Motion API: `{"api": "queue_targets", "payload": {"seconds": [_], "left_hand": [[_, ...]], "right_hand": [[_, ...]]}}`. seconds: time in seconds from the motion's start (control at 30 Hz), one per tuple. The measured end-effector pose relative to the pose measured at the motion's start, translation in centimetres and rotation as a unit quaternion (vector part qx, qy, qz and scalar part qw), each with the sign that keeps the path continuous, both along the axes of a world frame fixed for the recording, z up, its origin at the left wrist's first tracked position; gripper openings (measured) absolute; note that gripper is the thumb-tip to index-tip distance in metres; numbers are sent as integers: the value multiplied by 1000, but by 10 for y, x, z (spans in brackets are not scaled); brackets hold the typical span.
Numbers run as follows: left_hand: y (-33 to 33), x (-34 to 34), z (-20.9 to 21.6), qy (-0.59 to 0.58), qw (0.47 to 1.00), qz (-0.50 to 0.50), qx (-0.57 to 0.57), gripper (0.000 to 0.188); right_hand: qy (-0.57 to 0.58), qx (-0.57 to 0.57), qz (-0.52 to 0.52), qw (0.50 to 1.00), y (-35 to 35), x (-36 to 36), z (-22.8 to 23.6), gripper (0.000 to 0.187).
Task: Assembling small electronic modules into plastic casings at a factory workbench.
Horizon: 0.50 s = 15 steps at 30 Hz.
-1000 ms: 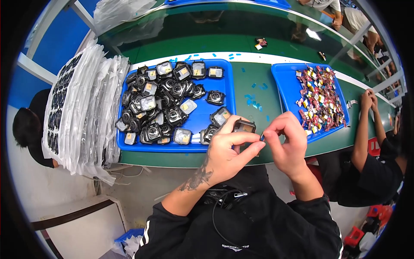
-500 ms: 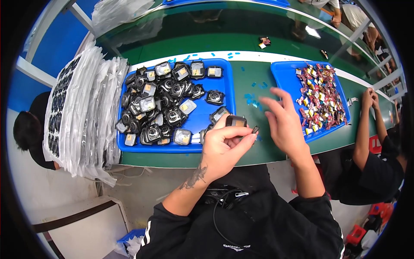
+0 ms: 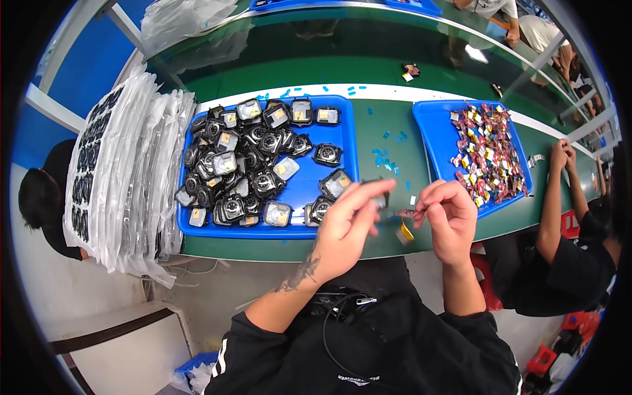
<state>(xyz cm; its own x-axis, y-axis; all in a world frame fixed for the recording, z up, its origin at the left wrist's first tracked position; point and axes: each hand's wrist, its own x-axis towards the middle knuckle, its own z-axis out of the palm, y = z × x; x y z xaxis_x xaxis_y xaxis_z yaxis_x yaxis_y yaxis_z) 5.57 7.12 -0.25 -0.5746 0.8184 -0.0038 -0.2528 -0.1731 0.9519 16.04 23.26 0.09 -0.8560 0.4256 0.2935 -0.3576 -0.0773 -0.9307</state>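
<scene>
My left hand is at the front of the green bench, by the right edge of the left blue tray. A dark watch case is held in it, mostly hidden behind the fingers and a bit blurred. To its right, my right hand pinches a reddish flex strip between thumb and fingers. A small yellow-and-silver part dangles from that strip, between both hands. Black watch cases lie heaped in the left tray.
A second blue tray on the right holds a pile of reddish, white and yellow parts. Blue film bits lie between the trays. Wrapped plastic sheets stand at the left. Another person's hands rest at the right.
My right hand, open and empty before, has come down and now pinches the reddish flex strip with its yellow-and-silver part. My left index finger has stretched out across the watch case.
</scene>
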Motion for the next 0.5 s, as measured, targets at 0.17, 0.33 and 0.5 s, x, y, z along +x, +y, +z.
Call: {"api": "queue_targets", "payload": {"seconds": [0.17,0.33,0.5], "left_hand": [[6,8,0,150,982,108,-34,43],[2,4,-2,340,930,135,-46,48],[5,14,4,136,981,139,21,54]], "right_hand": [[-132,49,-74,987,-19,-10,9,8],[-109,215,-89,966,-22,-13,23,15],[-103,305,-110,940,-25,-17,34,17]]}}
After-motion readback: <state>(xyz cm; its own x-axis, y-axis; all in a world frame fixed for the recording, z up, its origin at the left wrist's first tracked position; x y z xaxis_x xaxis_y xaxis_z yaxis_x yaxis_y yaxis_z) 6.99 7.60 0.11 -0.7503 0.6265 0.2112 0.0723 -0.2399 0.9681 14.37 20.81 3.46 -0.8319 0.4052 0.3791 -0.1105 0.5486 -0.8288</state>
